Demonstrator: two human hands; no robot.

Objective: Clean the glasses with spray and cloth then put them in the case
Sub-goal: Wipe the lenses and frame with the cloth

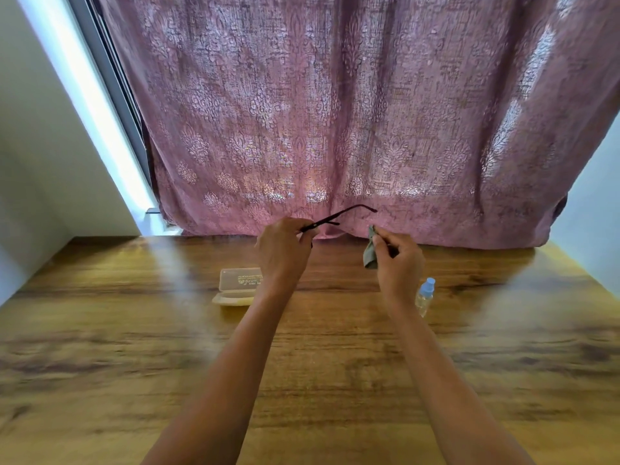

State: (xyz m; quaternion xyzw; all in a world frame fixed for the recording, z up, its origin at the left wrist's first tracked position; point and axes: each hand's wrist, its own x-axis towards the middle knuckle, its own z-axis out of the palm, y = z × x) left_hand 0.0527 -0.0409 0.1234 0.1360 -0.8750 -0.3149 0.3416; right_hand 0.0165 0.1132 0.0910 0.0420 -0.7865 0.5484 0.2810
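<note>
The open case (pixel 236 286) is laid on the wooden table (pixel 100 330). Just right of the case and raised above it, the left hand (pixel 283 253) is seen, its curled fingers pinching one end of the dark glasses (pixel 335 216). Further right of the case, a grey cloth (pixel 370 251) is pinched by the curled fingers of the right hand (pixel 399 260). Furthest right of the case, the spray bottle (pixel 424 297) is stood on the table.
</note>
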